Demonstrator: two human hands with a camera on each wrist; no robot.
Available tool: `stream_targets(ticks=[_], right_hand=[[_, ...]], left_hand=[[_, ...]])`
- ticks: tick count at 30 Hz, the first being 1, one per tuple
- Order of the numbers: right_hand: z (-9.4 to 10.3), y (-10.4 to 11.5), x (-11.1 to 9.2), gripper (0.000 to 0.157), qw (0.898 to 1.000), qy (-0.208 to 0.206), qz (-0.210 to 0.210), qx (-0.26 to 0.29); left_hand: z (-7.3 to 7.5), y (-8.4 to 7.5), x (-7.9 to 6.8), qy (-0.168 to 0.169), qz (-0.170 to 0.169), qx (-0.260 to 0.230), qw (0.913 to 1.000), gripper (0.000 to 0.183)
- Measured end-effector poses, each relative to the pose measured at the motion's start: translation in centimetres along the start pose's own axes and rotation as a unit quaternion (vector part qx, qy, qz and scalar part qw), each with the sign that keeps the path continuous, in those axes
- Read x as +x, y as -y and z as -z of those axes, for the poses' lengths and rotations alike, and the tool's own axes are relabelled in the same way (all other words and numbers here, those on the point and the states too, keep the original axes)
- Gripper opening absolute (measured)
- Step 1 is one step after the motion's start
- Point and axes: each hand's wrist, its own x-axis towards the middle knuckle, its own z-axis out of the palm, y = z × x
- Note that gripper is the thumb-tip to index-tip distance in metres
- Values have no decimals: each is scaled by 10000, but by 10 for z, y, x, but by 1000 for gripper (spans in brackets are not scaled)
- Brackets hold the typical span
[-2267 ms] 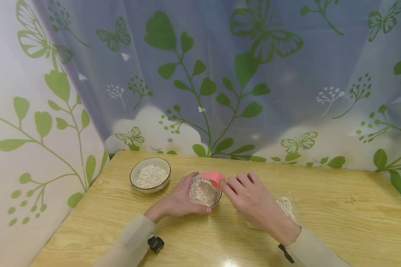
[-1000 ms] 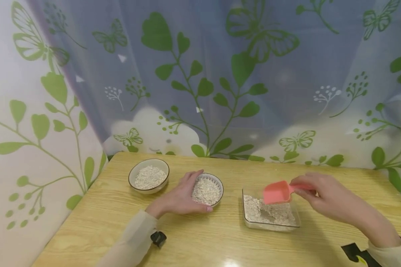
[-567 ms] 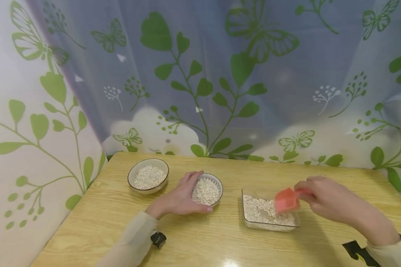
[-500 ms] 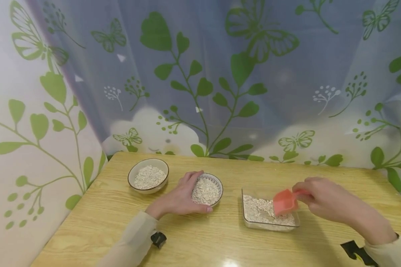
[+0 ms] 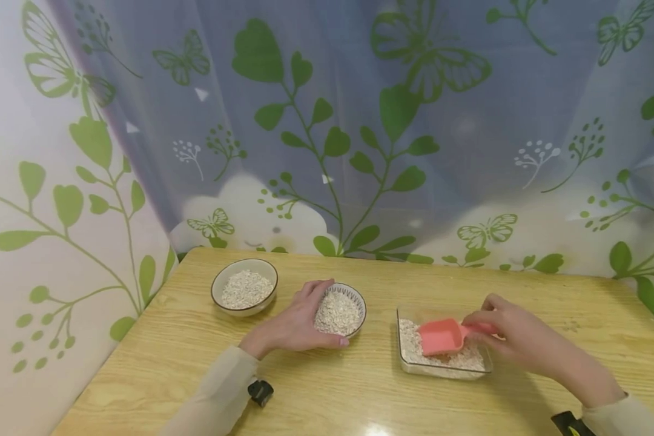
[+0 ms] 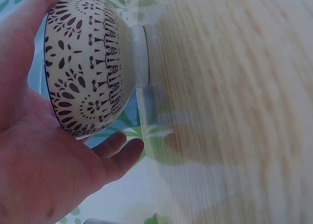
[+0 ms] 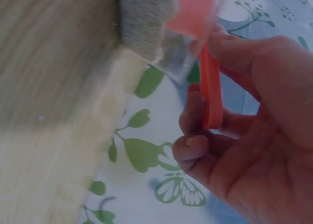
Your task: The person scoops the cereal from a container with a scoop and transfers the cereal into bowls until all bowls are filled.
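My left hand [image 5: 300,321] holds a small bowl [image 5: 353,293] of oat flakes, thumb at its near side and fingers at its far side. In the left wrist view, dark petal patterns cover the bowl's outer wall [image 6: 88,62], and its foot is right at the tabletop. My right hand [image 5: 531,339] grips a pink scoop [image 5: 441,336] by the handle. The scoop's blade lies low inside a clear rectangular container [image 5: 444,370], against the oat flakes [image 5: 410,342]. In the right wrist view the fingers curl about the handle [image 7: 211,92], and the blade shows through the clear wall.
A larger cream bowl [image 5: 244,312] with a dark rim, also holding oat flakes, stands at the back left of the wooden table [image 5: 316,393]. Behind the table hangs a curtain [image 5: 327,115] with leaves and butterflies.
My right hand has carried the scoop from over the small bowl rightward to the clear container. Within the last half second the scoop slid left through the flakes. The left hand stays put.
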Motion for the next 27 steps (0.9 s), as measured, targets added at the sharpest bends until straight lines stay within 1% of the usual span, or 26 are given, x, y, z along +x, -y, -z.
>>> stream_targets(ticks=[5, 10, 17, 21, 23, 25, 27], right_hand=[[-7, 3, -4, 16, 9995, -86, -200, -221], [-14, 5, -5, 14, 9988, -281, -107, -379], [-24, 5, -4, 15, 9956, -689, -26, -630], [-27, 5, -2, 16, 9942, -815, 24, -707], [-25, 5, -2, 18, 9947, -778, -63, -670], [-22, 5, -3, 22, 9957, -726, -199, -548], [-18, 6, -5, 30, 9958, -709, -396, -413]], left_hand=[[-1, -1, -1, -43, -10, -28, 10000, 120], [-2, -2, -3, -66, 68, 26, 10000, 120], [-1, -4, -11, -306, -124, 231, 9992, 119], [2, -5, -17, -589, -319, 336, 9972, 116], [3, -5, -21, -813, -457, 535, 9942, 112], [6, -5, -26, -1090, -641, 844, 9884, 107], [10, -5, -31, -1372, -814, 1214, 9797, 101]])
